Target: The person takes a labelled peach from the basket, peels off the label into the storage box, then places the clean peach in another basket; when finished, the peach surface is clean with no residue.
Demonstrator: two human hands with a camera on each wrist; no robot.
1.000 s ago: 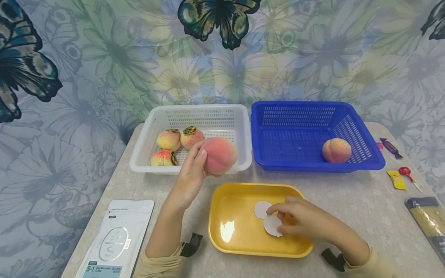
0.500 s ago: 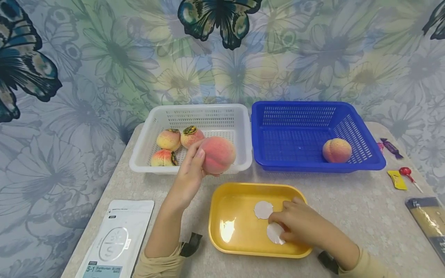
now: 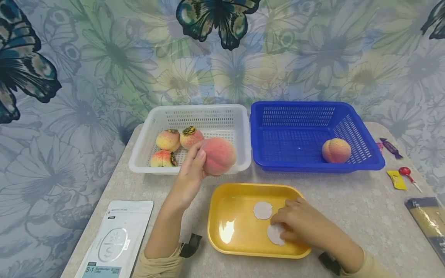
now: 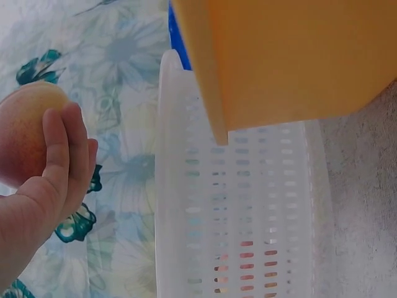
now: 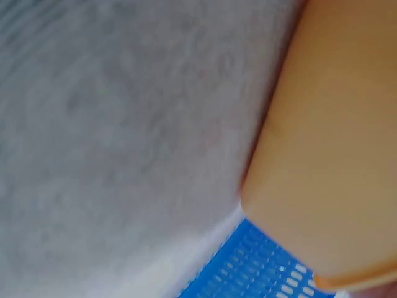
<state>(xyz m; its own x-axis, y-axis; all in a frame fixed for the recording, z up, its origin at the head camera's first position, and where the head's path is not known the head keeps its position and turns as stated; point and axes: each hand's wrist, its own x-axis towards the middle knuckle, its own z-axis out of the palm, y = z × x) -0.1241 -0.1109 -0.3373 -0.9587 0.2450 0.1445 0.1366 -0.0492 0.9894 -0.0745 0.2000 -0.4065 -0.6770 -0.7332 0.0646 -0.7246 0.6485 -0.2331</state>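
Observation:
My left hand (image 3: 189,173) grips a large pink peach (image 3: 219,156) in front of the white basket (image 3: 205,168). The left wrist view shows the fingers (image 4: 59,146) wrapped against the peach (image 4: 25,133). My right hand (image 3: 300,224) is low over the yellow tray (image 3: 222,193), thumb and forefinger bent at the edge of a thin white disc (image 3: 275,234). They appear to pinch its right side, which they partly hide. A second white disc (image 3: 262,210) with a slightly scalloped edge lies flat behind it. The right wrist view shows mainly the tray's side (image 5: 329,155).
Several peaches, including one with a black-and-gold label (image 3: 190,131), lie in the white basket. A blue basket (image 3: 320,166) holds one peach (image 3: 336,150). A white pouch (image 3: 114,235) lies left. Wrapped candy (image 3: 396,180), a lollipop (image 3: 405,171) and a dark-and-gold packet (image 3: 425,220) lie right.
The nearer disc has shifted slightly right and toward the person, together with my right hand, whose fingers have drawn in at its edge. The left hand and peach stay nearly still.

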